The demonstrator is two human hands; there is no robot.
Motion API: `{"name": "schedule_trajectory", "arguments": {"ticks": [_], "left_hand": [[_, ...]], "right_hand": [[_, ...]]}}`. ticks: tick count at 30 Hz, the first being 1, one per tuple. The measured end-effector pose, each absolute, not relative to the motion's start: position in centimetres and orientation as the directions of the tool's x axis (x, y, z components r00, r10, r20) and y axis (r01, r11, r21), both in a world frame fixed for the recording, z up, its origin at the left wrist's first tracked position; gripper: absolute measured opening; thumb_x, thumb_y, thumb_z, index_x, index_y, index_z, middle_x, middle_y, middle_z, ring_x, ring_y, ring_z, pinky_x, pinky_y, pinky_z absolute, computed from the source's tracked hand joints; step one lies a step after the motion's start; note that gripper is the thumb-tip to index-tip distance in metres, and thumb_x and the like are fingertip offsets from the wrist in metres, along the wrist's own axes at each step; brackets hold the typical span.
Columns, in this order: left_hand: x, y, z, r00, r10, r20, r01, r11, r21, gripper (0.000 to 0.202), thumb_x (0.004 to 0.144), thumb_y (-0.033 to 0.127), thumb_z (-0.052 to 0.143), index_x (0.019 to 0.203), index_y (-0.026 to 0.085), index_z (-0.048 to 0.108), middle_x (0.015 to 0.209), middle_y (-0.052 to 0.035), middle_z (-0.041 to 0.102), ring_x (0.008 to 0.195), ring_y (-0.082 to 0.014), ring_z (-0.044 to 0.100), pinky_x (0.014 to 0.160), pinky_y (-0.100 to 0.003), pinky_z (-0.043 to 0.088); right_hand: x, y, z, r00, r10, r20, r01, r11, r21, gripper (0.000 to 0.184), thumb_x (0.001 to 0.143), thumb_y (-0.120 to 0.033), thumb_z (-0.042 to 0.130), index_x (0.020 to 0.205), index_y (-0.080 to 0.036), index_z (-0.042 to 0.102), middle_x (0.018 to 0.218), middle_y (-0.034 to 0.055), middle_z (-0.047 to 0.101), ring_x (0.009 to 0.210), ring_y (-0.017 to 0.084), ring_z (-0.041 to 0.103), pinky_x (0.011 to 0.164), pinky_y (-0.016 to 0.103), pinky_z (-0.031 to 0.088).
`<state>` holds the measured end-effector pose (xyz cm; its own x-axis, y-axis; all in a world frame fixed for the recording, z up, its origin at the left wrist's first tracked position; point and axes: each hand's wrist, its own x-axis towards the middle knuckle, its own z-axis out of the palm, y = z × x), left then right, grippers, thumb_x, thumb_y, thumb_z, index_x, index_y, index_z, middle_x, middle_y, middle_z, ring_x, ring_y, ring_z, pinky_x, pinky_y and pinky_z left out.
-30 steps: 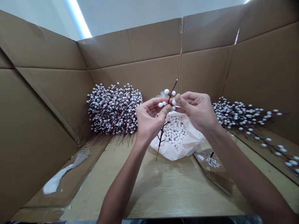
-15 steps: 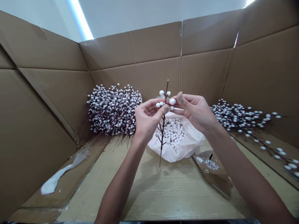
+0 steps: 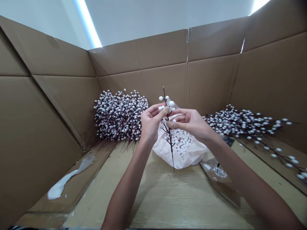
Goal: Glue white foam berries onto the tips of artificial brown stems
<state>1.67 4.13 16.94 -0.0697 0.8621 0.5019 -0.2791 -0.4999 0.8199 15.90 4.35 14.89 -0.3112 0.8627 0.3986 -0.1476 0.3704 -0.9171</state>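
An artificial berry branch, brown with white balls on short side twigs, stands almost upright between my hands over the bag. Closed on its upper part, my left hand pinches the stem just below the topmost balls. My right hand is closed on the same stem slightly lower, thumb and fingers around it; whether a loose ball is also between them, I cannot tell. Tan coverings wrap both thumb tips. Behind the branch, a white plastic bag lies open with many loose white balls.
A dense pile of berry branches lies at the back left, and more branches spread along the right. Cardboard walls enclose the table. A cardboard piece with white smears lies right; a crumpled plastic strip lies left.
My right hand has moved down and left, from beside the upper balls to the stem. The branch's top has tilted left, and a large white ball now sits on an upper twig.
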Motion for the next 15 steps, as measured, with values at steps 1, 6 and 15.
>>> {"name": "schedule_trajectory", "arguments": {"ticks": [1, 6, 15], "left_hand": [[1.5, 4.1, 17.1, -0.054, 0.866, 0.498, -0.264, -0.493, 0.829, 0.019, 0.06, 0.017, 0.078, 0.078, 0.015, 0.072, 0.075, -0.0033, 0.072, 0.067, -0.0123, 0.066, 0.066, -0.023, 0.051], [-0.1, 3.8, 18.1, 0.016, 0.889, 0.457, -0.172, -0.448, 0.877, 0.023, 0.063, 0.023, 0.077, 0.083, 0.013, 0.072, 0.075, -0.006, 0.073, 0.069, -0.0149, 0.067, 0.071, -0.027, 0.052], [-1.2, 3.7, 18.7, -0.089, 0.809, 0.581, -0.235, -0.584, 0.777, 0.018, 0.06, 0.022, 0.079, 0.075, 0.017, 0.071, 0.074, -0.0023, 0.071, 0.071, -0.0132, 0.066, 0.068, -0.024, 0.053]], "right_hand": [[15.9, 4.3, 14.9, -0.307, 0.862, 0.403, -0.148, 0.375, -0.915, 0.048, 0.06, -0.031, 0.084, 0.1, -0.014, 0.064, 0.073, 0.0048, 0.069, 0.068, 0.017, 0.065, 0.069, 0.033, 0.054], [15.8, 3.7, 15.1, -0.29, 0.855, 0.43, -0.047, 0.436, -0.899, 0.039, 0.062, -0.03, 0.081, 0.094, -0.014, 0.067, 0.081, 0.0073, 0.071, 0.073, 0.017, 0.066, 0.067, 0.03, 0.053], [14.6, 2.8, 15.1, -0.307, 0.83, 0.466, 0.055, 0.505, -0.862, 0.026, 0.061, -0.03, 0.08, 0.08, -0.014, 0.07, 0.087, 0.007, 0.071, 0.075, 0.017, 0.065, 0.067, 0.029, 0.054]]}}
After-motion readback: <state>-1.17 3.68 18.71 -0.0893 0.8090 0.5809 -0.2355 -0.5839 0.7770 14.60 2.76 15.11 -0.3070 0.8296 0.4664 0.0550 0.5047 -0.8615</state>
